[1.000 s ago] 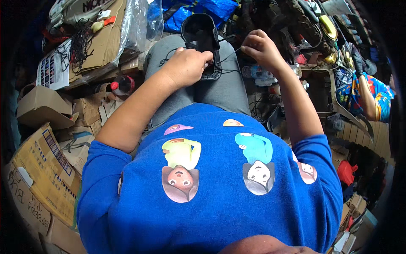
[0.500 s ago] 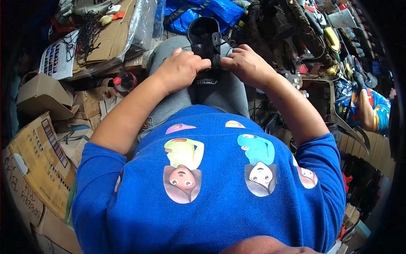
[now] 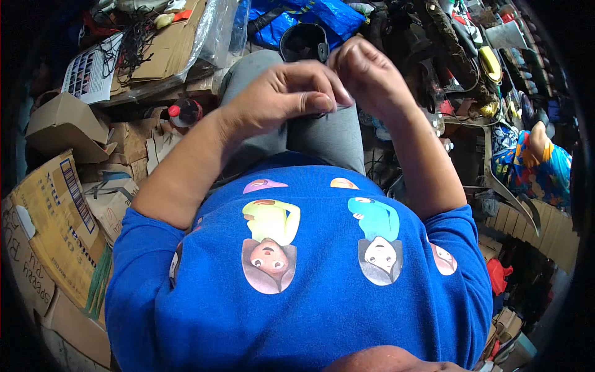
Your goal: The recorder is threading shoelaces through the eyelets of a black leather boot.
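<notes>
My left hand (image 3: 282,93) and right hand (image 3: 365,71) meet above my lap, fingers pinched on something hidden. A black rounded plastic device (image 3: 304,42) rests on my knee beyond. Next likely needs fine fingertip work.

Left hand (image 3: 282,93) and right hand (image 3: 365,71) are raised together above the lap, fingertips touching, w/ a dark cup-shaped object (image 3: 304,42) just behind them on the knee. Cardboard boxes (image 3: 56,204) are stacked at left; a plastic bag (image 3: 316,15) is seen beyond the knees; tools & clutter (image 3: 471,68) are piled at right.
</notes>
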Tool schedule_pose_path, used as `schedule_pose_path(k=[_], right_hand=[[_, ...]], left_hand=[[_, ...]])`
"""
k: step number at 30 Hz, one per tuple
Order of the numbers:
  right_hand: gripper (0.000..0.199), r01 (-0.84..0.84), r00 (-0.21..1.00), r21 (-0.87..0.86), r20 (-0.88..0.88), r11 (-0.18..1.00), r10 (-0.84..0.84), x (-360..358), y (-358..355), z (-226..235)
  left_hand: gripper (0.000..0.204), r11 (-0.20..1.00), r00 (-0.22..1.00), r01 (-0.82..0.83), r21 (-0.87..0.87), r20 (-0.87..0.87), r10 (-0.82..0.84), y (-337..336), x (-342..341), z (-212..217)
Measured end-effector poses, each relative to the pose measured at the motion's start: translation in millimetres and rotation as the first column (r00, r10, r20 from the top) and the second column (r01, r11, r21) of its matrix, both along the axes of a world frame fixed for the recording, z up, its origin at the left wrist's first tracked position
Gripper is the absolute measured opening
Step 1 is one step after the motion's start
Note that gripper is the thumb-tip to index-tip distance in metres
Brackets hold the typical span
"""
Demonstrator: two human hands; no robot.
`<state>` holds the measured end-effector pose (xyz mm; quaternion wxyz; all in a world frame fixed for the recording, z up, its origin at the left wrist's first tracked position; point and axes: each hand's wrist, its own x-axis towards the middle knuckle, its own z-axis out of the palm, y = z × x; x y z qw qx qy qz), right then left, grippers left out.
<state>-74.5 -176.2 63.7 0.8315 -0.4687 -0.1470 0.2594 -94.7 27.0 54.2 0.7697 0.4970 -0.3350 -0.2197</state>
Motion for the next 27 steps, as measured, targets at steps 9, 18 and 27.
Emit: schedule_pose_path(k=[9, 18, 27], right_hand=[[0.019, 0.291, 0.932, -0.941, 0.238, -0.171, 0.275, -44.6, -215.7, -47.0], [0.016, 0.296, 0.87, -0.824, 0.441, 0.483, 0.219, 6.5, -50.7, -33.3], [0.011, 0.222, 0.828, -0.856, 0.419, 0.467, 0.374, 13.5, -45.7, -47.3]], left_hand=[[0.016, 0.762, 0.758, -0.637, 0.117, -0.085, 0.647, 257.9, 13.3, -22.7], [0.053, 0.602, 0.872, -0.444, 0.663, 0.474, 0.121, -9.1, 41.1, -44.7], [0.036, 0.685, 0.958, -0.093, 0.723, 0.252, -0.136, -23.1, 75.2, -64.2]])
